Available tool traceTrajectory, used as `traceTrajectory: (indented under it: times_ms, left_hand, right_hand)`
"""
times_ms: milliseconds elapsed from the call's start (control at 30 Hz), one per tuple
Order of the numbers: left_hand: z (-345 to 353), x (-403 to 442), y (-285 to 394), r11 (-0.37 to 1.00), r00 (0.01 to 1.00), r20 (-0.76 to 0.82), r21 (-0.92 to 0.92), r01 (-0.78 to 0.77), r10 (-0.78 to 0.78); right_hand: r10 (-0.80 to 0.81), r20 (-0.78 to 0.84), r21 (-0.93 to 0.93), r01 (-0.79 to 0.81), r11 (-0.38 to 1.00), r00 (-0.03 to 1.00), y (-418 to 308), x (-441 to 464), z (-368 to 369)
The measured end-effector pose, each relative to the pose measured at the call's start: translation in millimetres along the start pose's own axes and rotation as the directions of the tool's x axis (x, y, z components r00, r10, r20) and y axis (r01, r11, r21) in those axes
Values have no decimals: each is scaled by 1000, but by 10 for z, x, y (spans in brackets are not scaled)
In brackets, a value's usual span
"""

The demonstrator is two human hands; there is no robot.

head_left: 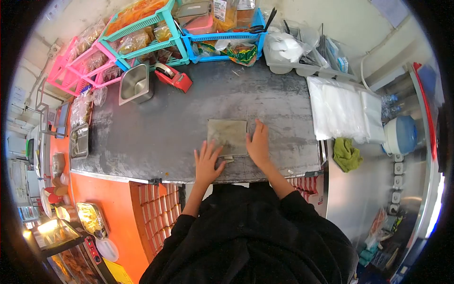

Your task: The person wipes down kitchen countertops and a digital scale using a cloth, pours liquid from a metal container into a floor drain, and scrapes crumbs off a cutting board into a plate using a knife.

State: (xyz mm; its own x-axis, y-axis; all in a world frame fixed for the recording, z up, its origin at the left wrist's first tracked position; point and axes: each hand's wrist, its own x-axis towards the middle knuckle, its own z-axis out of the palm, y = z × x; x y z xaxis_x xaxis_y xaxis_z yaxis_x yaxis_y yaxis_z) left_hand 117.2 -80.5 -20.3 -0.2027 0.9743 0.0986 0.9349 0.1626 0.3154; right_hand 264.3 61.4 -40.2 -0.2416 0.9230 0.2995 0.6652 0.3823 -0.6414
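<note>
A folded greyish-beige cloth or sheet (228,134) lies flat on the dark worktop (165,123), close to its front edge. My left hand (208,163) rests at its lower left corner, fingers spread and holding nothing. At the right edge of the same piece is my right hand (258,146), its fingers apart and touching or nearly touching it. A small pale scrap (229,159) shows just below the piece, between the hands.
A metal container (135,84) and a red tape dispenser (174,78) stand at the back left, before pink, green and blue baskets (227,57). Clear plastic bags (338,110) lie at the right, near a green cloth (347,155). A metal tray (79,141) sits far left.
</note>
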Motion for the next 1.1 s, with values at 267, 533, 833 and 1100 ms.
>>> traceTrajectory:
  times_ms: [267, 533, 833, 1100]
  left_hand:
    - [50, -62, -180, 949, 980, 97, -280, -142, 176]
    - [-405, 456, -1558, 289, 790, -187, -957, -13, -584]
    - [-1054, 1627, -3109, -191, 749, 351, -936, 296, -561]
    - [-813, 1733, -3598, -416, 689, 412, -893, 173, -597]
  right_hand:
    - [-392, 372, -143, 470, 871, 841, -358, 11, 413]
    - [-277, 518, -215, 437, 874, 809, -674, -76, 166]
    - [83, 176, 191, -117, 975, 981, -217, 21, 394]
    - [192, -564, -111, -304, 946, 803, 1031, 952, -516]
